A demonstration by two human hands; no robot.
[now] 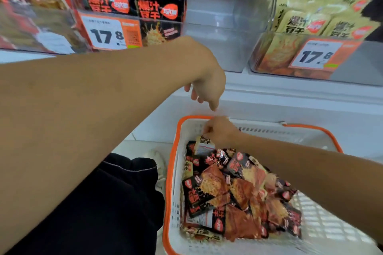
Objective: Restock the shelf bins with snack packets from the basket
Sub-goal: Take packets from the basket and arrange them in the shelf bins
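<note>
1. Right hand (220, 130) reaches into the basket (176, 172), its grip pinching the top edge of a yellow packet (204, 143) at the basket's far left corner. The fingertips are partly hidden, so I cannot tell how firm the pinch is.
2. Left hand (207, 87) hangs above that same corner, fingers loose and pointing down, holding nothing.
3. Many more packets (238, 192), mostly black and red-orange, lie heaped in the basket's near left part.
4. Above the basket, on the shelf, stand three clear bins: a black-packet bin (132, 27) to the left, an empty-looking bin (228, 27) directly above, and a yellow-packet bin (310, 54) to the right.
5. Judged by looks, each packet is light, soft, crinkly and slick; a sealed edge or corner gives the surest hold, and squeezing the middle may crush the snack.
</note>
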